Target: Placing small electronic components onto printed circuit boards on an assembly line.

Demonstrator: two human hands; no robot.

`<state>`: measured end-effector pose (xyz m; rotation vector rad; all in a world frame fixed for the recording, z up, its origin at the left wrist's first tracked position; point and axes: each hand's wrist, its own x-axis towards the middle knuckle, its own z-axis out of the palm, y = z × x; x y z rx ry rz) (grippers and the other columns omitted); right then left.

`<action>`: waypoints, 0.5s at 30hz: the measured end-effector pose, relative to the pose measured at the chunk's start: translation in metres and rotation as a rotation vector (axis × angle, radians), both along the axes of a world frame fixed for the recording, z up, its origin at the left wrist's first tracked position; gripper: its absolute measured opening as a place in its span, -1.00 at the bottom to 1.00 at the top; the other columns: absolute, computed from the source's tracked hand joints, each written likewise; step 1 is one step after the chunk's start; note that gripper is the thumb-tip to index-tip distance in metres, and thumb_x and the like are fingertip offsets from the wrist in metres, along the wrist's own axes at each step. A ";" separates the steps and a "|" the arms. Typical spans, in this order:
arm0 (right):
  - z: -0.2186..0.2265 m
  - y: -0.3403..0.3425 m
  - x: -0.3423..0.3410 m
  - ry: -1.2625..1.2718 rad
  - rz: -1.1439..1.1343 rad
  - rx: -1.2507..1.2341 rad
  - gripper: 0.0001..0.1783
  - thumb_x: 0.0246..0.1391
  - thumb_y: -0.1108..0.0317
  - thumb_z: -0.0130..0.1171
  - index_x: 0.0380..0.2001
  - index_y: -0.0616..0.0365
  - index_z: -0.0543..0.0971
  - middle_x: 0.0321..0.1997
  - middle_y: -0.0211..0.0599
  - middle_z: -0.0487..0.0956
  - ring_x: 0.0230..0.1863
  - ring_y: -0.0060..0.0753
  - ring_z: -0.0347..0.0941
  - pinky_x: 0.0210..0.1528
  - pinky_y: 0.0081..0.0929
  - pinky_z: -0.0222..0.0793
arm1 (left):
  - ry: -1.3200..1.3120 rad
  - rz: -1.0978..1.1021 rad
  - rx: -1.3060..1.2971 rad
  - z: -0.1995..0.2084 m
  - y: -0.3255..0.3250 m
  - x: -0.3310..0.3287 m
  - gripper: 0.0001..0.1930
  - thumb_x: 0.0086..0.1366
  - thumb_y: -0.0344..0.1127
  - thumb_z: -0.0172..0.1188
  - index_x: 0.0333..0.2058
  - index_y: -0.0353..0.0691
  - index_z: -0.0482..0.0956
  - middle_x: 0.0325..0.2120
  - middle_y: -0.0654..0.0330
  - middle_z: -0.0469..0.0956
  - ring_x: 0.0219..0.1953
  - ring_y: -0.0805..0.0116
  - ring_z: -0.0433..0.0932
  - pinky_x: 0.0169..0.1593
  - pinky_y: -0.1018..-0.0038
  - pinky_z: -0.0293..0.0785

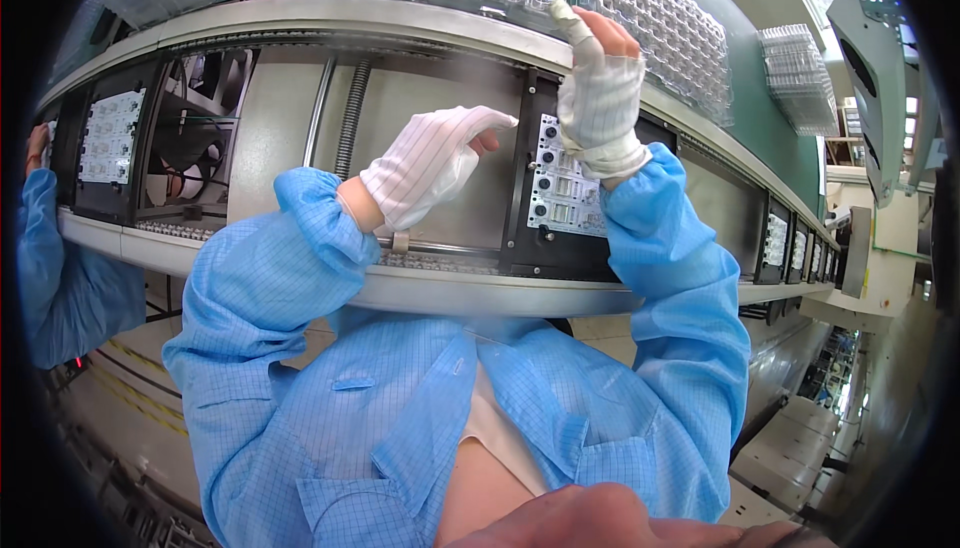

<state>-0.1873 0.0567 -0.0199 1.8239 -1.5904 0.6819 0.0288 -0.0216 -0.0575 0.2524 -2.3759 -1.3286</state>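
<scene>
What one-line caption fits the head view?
White-gloved hands above a grey metal conveyor, beside clear plastic trays.

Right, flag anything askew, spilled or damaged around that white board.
Nothing stands out as spilled or damaged. The white board looks square in its black carrier, though the right hand and blue sleeve hide part of it.

Along one grey-railed conveyor (440, 296), one white rectangular panel (565, 206) in a black frame (565, 260) is lying at the middle, a second white panel (108, 138) is lying toward its left, and several smaller white panels (775, 240), too tiny to count, are lining its right. One smooth steel rod (320, 113) and one spiral-grooved rod (352, 118) are crossing it; two clear plastic pocketed trays (660, 40) are lying beyond.
</scene>
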 end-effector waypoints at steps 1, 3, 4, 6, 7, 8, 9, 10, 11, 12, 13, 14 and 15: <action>0.000 -0.003 0.000 -0.002 0.002 -0.037 -0.25 -0.21 0.69 0.12 0.17 -0.04 0.52 0.07 -0.27 0.48 0.10 -0.14 0.40 0.18 -0.16 0.32 | 0.001 -0.003 -0.004 0.001 -0.001 0.000 -0.50 0.15 -0.63 0.01 0.08 -0.18 0.54 -0.28 0.04 0.65 -0.20 0.15 0.68 -0.06 0.32 0.60; -0.013 0.005 0.008 0.013 0.085 0.238 -0.24 -0.20 0.66 0.13 0.18 -0.07 0.50 0.09 -0.32 0.48 0.13 -0.15 0.40 0.18 -0.14 0.32 | -0.014 -0.024 -0.111 0.001 0.000 0.003 -0.51 0.15 -0.64 0.01 0.06 -0.16 0.55 -0.27 0.04 0.66 -0.19 0.13 0.68 -0.07 0.30 0.61; -0.011 0.006 0.008 0.027 0.071 0.204 -0.23 -0.20 0.66 0.13 0.19 -0.08 0.50 0.11 -0.32 0.48 0.13 -0.14 0.40 0.20 -0.13 0.31 | -0.014 -0.023 -0.113 0.000 -0.001 0.003 -0.51 0.15 -0.64 0.01 0.06 -0.16 0.55 -0.27 0.04 0.66 -0.19 0.13 0.68 -0.07 0.30 0.61; -0.006 0.001 0.003 0.041 0.057 0.167 -0.23 -0.20 0.66 0.13 0.20 -0.08 0.50 0.12 -0.32 0.47 0.13 -0.13 0.40 0.22 -0.12 0.30 | 0.035 -0.018 -0.124 -0.002 -0.001 0.002 -0.60 0.16 -0.56 0.13 0.00 -0.14 0.53 -0.32 0.10 0.65 -0.23 0.06 0.64 -0.12 0.23 0.57; -0.003 -0.007 -0.006 0.019 0.060 0.086 -0.22 -0.20 0.66 0.13 0.21 -0.09 0.49 0.12 -0.32 0.47 0.14 -0.14 0.40 0.24 -0.12 0.29 | 0.034 -0.018 -0.126 -0.002 -0.001 0.002 -0.60 0.16 -0.56 0.13 0.00 -0.14 0.53 -0.32 0.10 0.65 -0.23 0.06 0.64 -0.12 0.23 0.57; -0.001 -0.011 -0.011 -0.003 0.064 0.004 -0.21 -0.20 0.66 0.12 0.22 -0.09 0.49 0.13 -0.32 0.47 0.15 -0.14 0.39 0.26 -0.12 0.28 | 0.035 -0.021 -0.150 -0.003 -0.001 0.002 -0.61 0.15 -0.55 0.14 -0.01 -0.14 0.53 -0.31 0.10 0.65 -0.23 0.07 0.64 -0.13 0.23 0.57; -0.004 -0.012 -0.010 -0.004 0.063 0.002 -0.21 -0.20 0.66 0.12 0.22 -0.09 0.49 0.13 -0.32 0.47 0.15 -0.14 0.39 0.26 -0.12 0.28 | 0.035 -0.024 -0.175 -0.004 -0.001 0.001 -0.61 0.15 -0.54 0.14 -0.01 -0.14 0.53 -0.30 0.10 0.64 -0.23 0.07 0.64 -0.14 0.24 0.57; -0.007 -0.013 -0.006 0.033 0.046 0.040 -0.20 -0.20 0.67 0.12 0.22 -0.09 0.48 0.12 -0.32 0.48 0.15 -0.15 0.39 0.26 -0.13 0.28 | 0.036 -0.031 -0.187 -0.002 0.000 0.000 -0.61 0.15 -0.54 0.14 -0.01 -0.14 0.53 -0.30 0.10 0.64 -0.23 0.07 0.64 -0.14 0.24 0.57; -0.008 -0.012 -0.004 0.070 0.027 0.077 -0.20 -0.19 0.68 0.11 0.23 -0.08 0.48 0.12 -0.32 0.48 0.16 -0.16 0.39 0.26 -0.13 0.28 | 0.058 -0.034 -0.198 -0.001 0.001 -0.001 -0.63 0.16 -0.52 0.16 -0.02 -0.14 0.53 -0.29 0.09 0.64 -0.23 0.07 0.63 -0.14 0.23 0.57; -0.009 -0.006 -0.006 0.002 0.145 0.169 -0.19 -0.18 0.69 0.11 0.24 -0.09 0.47 0.09 -0.32 0.49 0.13 -0.20 0.40 0.21 -0.12 0.31 | 0.081 -0.040 -0.210 0.000 0.004 -0.003 -0.64 0.16 -0.50 0.17 -0.03 -0.14 0.53 -0.28 0.09 0.63 -0.23 0.06 0.63 -0.14 0.23 0.57; -0.006 -0.009 -0.006 0.000 0.144 0.160 -0.19 -0.18 0.69 0.11 0.24 -0.09 0.47 0.09 -0.32 0.49 0.13 -0.20 0.40 0.21 -0.12 0.31 | 0.079 -0.041 -0.219 -0.001 0.006 -0.004 -0.64 0.16 -0.50 0.17 -0.03 -0.14 0.53 -0.28 0.09 0.63 -0.23 0.06 0.63 -0.14 0.23 0.57; 0.000 -0.013 -0.007 0.044 0.115 0.099 -0.21 -0.17 0.70 0.11 0.22 -0.08 0.49 0.09 -0.32 0.49 0.12 -0.21 0.41 0.20 -0.13 0.32 | 0.084 0.001 -0.258 -0.001 0.010 -0.005 -0.63 0.16 -0.52 0.17 -0.03 -0.15 0.55 -0.30 0.08 0.62 -0.25 0.07 0.63 -0.14 0.23 0.56; 0.005 -0.014 -0.008 0.087 0.083 0.038 -0.23 -0.15 0.72 0.10 0.21 -0.07 0.51 0.08 -0.33 0.49 0.11 -0.22 0.41 0.19 -0.13 0.33 | 0.090 0.040 -0.298 -0.003 0.015 -0.008 -0.63 0.15 -0.54 0.17 -0.03 -0.16 0.57 -0.33 0.07 0.61 -0.27 0.08 0.64 -0.14 0.24 0.55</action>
